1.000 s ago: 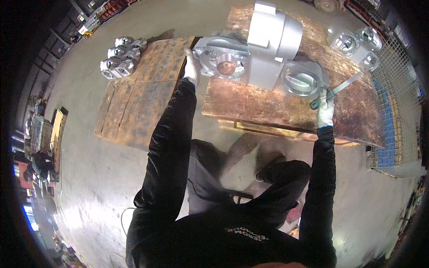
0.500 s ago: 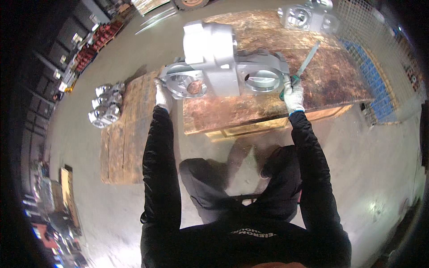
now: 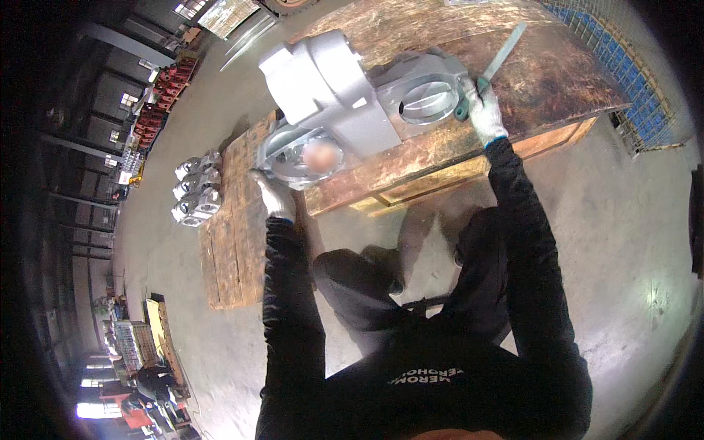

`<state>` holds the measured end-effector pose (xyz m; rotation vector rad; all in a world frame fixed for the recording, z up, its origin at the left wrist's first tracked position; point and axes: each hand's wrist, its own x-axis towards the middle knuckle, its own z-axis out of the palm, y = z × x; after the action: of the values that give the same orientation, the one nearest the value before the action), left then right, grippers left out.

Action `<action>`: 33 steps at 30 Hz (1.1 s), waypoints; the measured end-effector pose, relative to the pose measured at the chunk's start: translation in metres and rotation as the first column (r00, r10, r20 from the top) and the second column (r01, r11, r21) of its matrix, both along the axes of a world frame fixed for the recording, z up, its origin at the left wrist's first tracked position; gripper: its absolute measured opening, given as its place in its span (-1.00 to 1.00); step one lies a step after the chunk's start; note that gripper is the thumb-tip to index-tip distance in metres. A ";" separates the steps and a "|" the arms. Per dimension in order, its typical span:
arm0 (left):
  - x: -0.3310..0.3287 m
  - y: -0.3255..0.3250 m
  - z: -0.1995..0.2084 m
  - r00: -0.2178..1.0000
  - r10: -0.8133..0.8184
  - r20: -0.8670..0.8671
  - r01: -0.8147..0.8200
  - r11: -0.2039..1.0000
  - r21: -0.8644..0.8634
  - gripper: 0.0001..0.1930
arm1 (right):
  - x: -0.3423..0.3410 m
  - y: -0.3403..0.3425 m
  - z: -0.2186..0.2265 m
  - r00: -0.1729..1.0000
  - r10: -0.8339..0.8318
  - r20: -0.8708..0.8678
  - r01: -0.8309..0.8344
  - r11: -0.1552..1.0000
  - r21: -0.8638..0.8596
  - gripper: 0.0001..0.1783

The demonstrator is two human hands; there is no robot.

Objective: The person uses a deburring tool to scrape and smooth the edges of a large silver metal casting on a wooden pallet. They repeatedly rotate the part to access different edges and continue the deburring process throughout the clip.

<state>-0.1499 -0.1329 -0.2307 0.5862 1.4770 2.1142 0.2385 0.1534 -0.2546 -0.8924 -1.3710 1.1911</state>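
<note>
A large grey metal casting [image 3: 345,103] with round openings lies on a rusty wooden-topped workbench [image 3: 469,139]. My left hand [image 3: 273,196], in a white glove, grips the casting's round flange at its near left end, which overhangs the bench edge. My right hand [image 3: 480,110], also gloved, rests against the casting's right side and is closed on a long flat file with a green handle [image 3: 493,64]. The file's blade points up and away over the bench top.
A low wooden pallet [image 3: 231,235] lies on the concrete floor at left, with several smaller silver castings [image 3: 195,189] beside it. A blue wire-mesh cage [image 3: 623,66] stands at the right. Racks and machines line the far left wall.
The view has swung, so bench and casting now sit higher and turned. Both hands stay on the casting and the right hand still holds the file.
</note>
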 end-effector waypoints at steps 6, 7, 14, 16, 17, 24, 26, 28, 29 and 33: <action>0.011 -0.037 -0.010 1.000 -0.024 0.004 0.024 0.999 0.040 -0.05 | 0.019 -0.006 -0.011 0.997 -0.030 0.067 0.026 0.998 0.059 -0.45; 0.013 -0.035 -0.009 1.000 -0.026 0.008 0.025 0.999 0.043 -0.05 | 0.027 -0.021 -0.013 0.990 -0.103 0.096 0.089 0.986 0.139 -0.46; 0.032 -0.013 0.011 0.998 -0.025 0.060 0.022 0.999 0.040 -0.02 | 0.094 -0.131 0.006 0.950 -0.276 0.149 0.264 0.960 0.094 -0.64; 0.029 -0.020 0.009 1.000 0.002 0.024 -0.003 0.999 0.049 -0.02 | 0.121 -0.187 0.009 0.969 -0.197 0.151 0.157 0.958 0.241 -0.62; 0.028 -0.018 0.005 1.000 0.009 0.012 -0.010 0.998 0.056 -0.02 | 0.136 -0.213 0.009 0.959 -0.178 0.221 0.099 0.940 0.326 -0.57; 0.039 -0.009 0.012 0.996 0.076 0.042 -0.080 0.994 0.081 -0.06 | 0.145 -0.219 0.019 0.694 -0.122 0.709 -0.206 0.911 0.358 -0.45; 0.036 -0.011 0.011 0.997 0.074 0.027 -0.075 0.995 0.071 -0.06 | 0.133 -0.199 0.027 0.655 -0.175 0.735 -0.271 0.854 0.445 -0.51; 0.027 -0.010 0.006 0.997 0.060 0.038 -0.063 0.996 0.067 -0.07 | 0.118 -0.179 0.032 0.741 -0.197 0.642 -0.287 0.772 0.568 -0.59; 0.022 -0.012 0.005 0.997 0.062 0.039 -0.065 0.996 0.061 -0.07 | 0.114 -0.170 0.036 0.677 -0.211 0.705 -0.329 0.770 0.546 -0.59; 0.020 -0.015 0.002 1.000 -0.003 0.018 0.002 0.998 0.067 -0.07 | 0.113 -0.144 0.046 0.456 -0.305 0.836 -0.476 0.710 0.518 -0.57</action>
<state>-0.1297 -0.1475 -0.2291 0.5911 1.3988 2.1690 0.3517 0.0090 -0.2091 -0.8656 -2.5530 0.0047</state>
